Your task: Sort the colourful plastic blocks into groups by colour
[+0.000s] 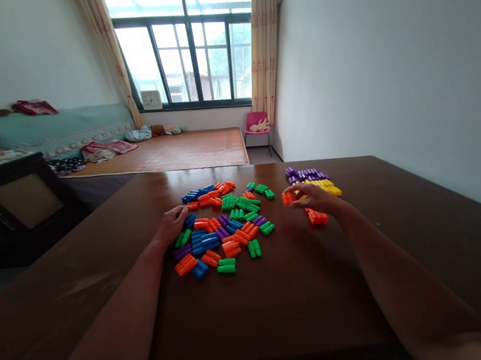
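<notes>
Many small ribbed plastic pieces in orange, blue, green and purple lie in a loose pile (229, 219) on the brown table. My left hand (172, 224) is at the pile's left edge, fingers closed at an orange piece (193, 206); whether it grips that piece is unclear. Above the table at the right, my right hand (311, 195) pinches an orange piece (288, 197) between thumb and fingers. Behind it are a row of purple pieces (309, 174) and a row of yellow pieces (328, 187). Another group of orange pieces (316, 216) lies just below this hand.
The glossy table (263, 306) reaches across the view. Beyond it stand a low bed (198, 148) with cloths, a pink chair (257, 121) holding a doll, and a dark cabinet (24, 205) at the left. A window with curtains is at the back.
</notes>
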`<state>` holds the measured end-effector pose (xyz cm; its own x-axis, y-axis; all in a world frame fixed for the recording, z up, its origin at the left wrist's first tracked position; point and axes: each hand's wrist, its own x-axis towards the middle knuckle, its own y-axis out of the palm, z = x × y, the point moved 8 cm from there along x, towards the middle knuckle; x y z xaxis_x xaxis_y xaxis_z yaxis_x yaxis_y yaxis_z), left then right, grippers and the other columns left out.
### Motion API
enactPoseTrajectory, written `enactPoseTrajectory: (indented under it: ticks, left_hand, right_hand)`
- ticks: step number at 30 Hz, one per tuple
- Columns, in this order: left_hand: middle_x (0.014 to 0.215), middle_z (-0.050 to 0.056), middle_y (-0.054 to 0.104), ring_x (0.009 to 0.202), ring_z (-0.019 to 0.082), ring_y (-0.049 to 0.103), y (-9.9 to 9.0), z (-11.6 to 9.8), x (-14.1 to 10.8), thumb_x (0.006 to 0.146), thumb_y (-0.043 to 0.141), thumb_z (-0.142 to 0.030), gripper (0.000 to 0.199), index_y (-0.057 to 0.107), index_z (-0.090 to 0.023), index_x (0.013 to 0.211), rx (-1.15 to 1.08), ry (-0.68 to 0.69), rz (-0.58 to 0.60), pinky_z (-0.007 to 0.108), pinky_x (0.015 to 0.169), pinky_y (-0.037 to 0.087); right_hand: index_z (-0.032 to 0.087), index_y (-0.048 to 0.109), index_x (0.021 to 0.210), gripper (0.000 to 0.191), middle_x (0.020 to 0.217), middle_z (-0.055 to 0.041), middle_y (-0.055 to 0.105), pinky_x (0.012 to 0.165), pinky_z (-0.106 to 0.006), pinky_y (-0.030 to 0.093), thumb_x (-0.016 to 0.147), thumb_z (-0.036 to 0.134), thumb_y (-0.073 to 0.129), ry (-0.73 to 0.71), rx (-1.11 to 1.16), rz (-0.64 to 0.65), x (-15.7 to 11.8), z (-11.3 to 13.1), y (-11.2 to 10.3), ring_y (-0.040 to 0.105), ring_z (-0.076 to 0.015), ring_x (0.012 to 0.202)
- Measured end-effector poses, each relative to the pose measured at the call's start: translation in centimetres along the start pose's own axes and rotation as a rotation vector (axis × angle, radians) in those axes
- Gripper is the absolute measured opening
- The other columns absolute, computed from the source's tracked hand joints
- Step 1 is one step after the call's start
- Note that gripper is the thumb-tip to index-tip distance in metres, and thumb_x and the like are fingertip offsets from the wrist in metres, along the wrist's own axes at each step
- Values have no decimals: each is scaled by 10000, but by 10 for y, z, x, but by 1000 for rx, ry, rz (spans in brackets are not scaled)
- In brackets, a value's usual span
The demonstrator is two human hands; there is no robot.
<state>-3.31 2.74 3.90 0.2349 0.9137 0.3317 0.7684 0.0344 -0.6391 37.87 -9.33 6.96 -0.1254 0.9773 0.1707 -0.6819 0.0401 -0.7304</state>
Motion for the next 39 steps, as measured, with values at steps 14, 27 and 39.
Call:
enactPoseTrajectory:
  ticks: [14,27,39]
  left_hand:
    - [1045,64,726,968,243,641,2,2,1,790,439,-590,544,705,-173,1015,80,1,18,305,880,474]
    - [1061,55,723,969,236,646,3,5,2,803,429,-567,524,701,-183,1034,95,7,21,297,889,474]
    - [1032,88,699,951,240,631,14,-11,-1,866,361,-501,467,688,-195,997,179,103,42,324,877,464]
  right_hand:
    - [148,671,1099,454,1025,-104,708,829,-350,533,670,274,752,280,41,-75,-16,-70,-33,664,-237,887]
    - [150,709,1008,377,1037,-114,709,881,-370,503,692,355,731,277,35,-135,-18,-73,-40,665,-244,911]
    - [194,685,981,314,938,-71,714,745,-340,515,798,429,585,168,-176,-386,-6,-46,-41,658,-209,788]
